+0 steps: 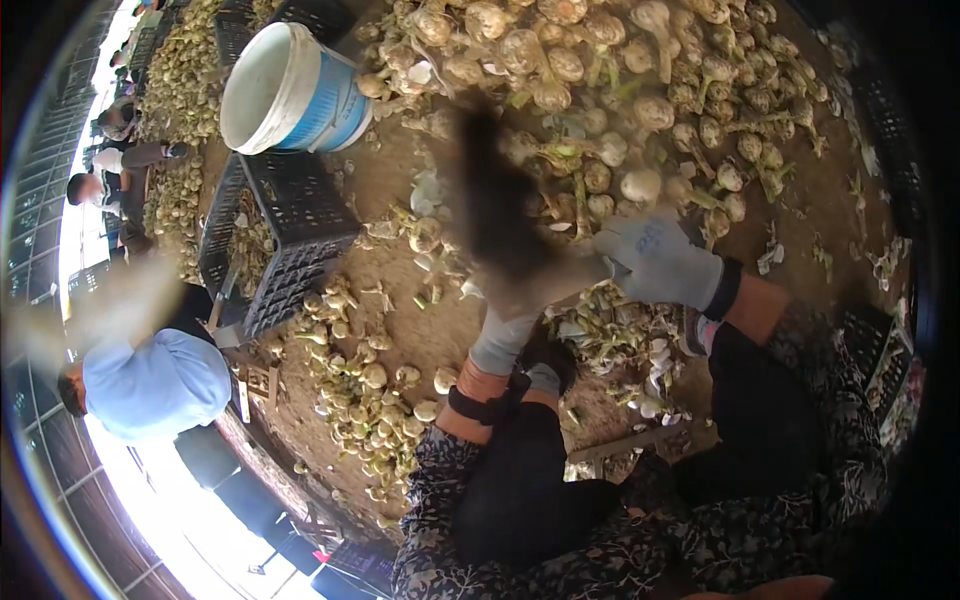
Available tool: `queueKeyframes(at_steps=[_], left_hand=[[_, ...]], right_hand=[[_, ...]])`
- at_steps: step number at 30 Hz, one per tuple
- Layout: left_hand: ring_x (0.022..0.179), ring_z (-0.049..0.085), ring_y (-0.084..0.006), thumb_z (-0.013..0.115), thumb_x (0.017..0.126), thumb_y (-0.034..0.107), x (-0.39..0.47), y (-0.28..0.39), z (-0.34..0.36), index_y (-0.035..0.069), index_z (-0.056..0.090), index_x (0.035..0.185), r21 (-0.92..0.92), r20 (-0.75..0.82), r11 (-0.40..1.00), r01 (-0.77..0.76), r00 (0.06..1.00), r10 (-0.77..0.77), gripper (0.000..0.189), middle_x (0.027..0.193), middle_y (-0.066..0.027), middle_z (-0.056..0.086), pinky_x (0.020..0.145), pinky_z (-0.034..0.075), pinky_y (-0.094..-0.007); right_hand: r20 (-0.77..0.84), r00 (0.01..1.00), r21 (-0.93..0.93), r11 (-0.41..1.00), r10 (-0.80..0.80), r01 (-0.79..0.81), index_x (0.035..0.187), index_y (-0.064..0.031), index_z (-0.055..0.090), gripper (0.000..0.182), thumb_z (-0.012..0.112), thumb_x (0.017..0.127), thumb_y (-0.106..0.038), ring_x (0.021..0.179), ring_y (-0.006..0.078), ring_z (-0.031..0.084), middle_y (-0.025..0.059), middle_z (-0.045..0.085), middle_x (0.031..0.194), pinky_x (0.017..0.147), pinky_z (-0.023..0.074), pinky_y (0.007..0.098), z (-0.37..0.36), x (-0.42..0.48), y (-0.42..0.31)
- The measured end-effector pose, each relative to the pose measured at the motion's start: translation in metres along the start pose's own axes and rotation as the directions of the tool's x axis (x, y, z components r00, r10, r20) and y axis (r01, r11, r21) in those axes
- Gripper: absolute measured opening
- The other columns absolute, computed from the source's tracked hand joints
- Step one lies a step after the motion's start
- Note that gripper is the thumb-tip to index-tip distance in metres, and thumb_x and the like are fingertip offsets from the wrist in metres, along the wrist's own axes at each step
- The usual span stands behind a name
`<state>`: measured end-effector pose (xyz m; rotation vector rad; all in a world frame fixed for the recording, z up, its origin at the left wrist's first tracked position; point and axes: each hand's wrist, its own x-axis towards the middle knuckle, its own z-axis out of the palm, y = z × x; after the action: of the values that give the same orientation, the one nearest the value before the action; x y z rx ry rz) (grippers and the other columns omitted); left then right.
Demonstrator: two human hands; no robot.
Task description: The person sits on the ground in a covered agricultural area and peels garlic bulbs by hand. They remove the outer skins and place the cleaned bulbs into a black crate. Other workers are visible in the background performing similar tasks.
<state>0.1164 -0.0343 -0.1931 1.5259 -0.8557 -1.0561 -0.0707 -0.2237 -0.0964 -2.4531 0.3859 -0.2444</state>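
Note:
My right hand (660, 259), in a pale grey work glove with blue print, is curled just below the heap of garlic bulbs (641, 184). My left hand (506, 337), gloved as well, reaches forward on the left, close to the right one. A dark blurred shape (495, 187) near the lens covers much of the left hand and the space between the hands. Whatever either hand holds cannot be made out. Cut stems and leaf trimmings (615, 330) lie on the soil between my feet. More garlic bulbs (375, 412) lie beside my left leg.
A white and blue plastic bucket (296, 94) stands by a black plastic crate (292, 217) at upper left. A person in a light blue top (157, 382) sits at the left; others are farther off. Dark crates (877, 127) border the right side. A wooden bar (626, 444) shows between my legs.

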Motion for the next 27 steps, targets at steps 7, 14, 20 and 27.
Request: queueKeyframes(at_steps=[7, 14, 20, 27], left_hand=[[0.094, 0.061, -0.0191, 0.066, 0.084, 0.013, -0.005, 0.0, 0.006, 0.005, 0.034, 0.134, -0.003, 0.035, 0.996, 0.087, 0.996, -0.087, 0.059, 0.111, -0.0111, 0.059, 0.08, 0.053, -0.0312], [0.096, 0.06, -0.0185, 0.062, 0.087, 0.01, -0.014, 0.005, 0.011, 0.005, 0.027, 0.141, 0.065, 0.031, 0.989, 0.134, 0.99, -0.136, 0.064, 0.114, -0.0127, 0.058, 0.083, 0.052, -0.0302], [0.095, 0.059, -0.0182, 0.059, 0.088, 0.009, -0.008, 0.024, 0.019, 0.005, 0.04, 0.128, 0.422, 0.131, 0.888, -0.18, 0.982, 0.137, 0.045, 0.11, -0.0112, 0.059, 0.081, 0.051, -0.0307], [0.093, 0.058, -0.0165, 0.065, 0.08, 0.008, 0.009, 0.083, 0.038, 0.002, 0.056, 0.113, 0.528, 0.178, 0.808, -0.261, 0.964, 0.195, 0.035, 0.102, -0.0095, 0.06, 0.078, 0.05, -0.0322]], right_hand=[[0.223, 0.973, -0.065, 0.997, 0.062, -0.049, 0.094, -0.0109, 0.059, 0.025, 0.06, 0.07, -0.016, 0.08, 0.0264, 0.063, 0.0064, 0.061, 0.087, 0.067, 0.05, 0.0394, -0.003, 0.003, -0.011], [0.33, 0.938, -0.024, 0.994, 0.11, -0.108, 0.095, -0.011, 0.058, 0.026, 0.06, 0.071, -0.018, 0.084, 0.0273, 0.063, 0.0082, 0.061, 0.088, 0.067, 0.0498, 0.0403, 0.005, 0.003, -0.002], [0.191, 0.981, 0.052, 0.997, 0.038, -0.049, 0.092, -0.0112, 0.058, 0.025, 0.062, 0.068, -0.017, 0.077, 0.0301, 0.062, 0.0081, 0.059, 0.082, 0.063, 0.0491, 0.0411, 0.02, -0.004, 0.015], [0.019, 0.999, -0.053, 0.998, -0.031, 0.032, 0.089, -0.0115, 0.06, 0.02, 0.061, 0.069, -0.013, 0.067, 0.0285, 0.062, 0.0083, 0.059, 0.077, 0.056, 0.0492, 0.0395, 0.022, -0.008, 0.032]])
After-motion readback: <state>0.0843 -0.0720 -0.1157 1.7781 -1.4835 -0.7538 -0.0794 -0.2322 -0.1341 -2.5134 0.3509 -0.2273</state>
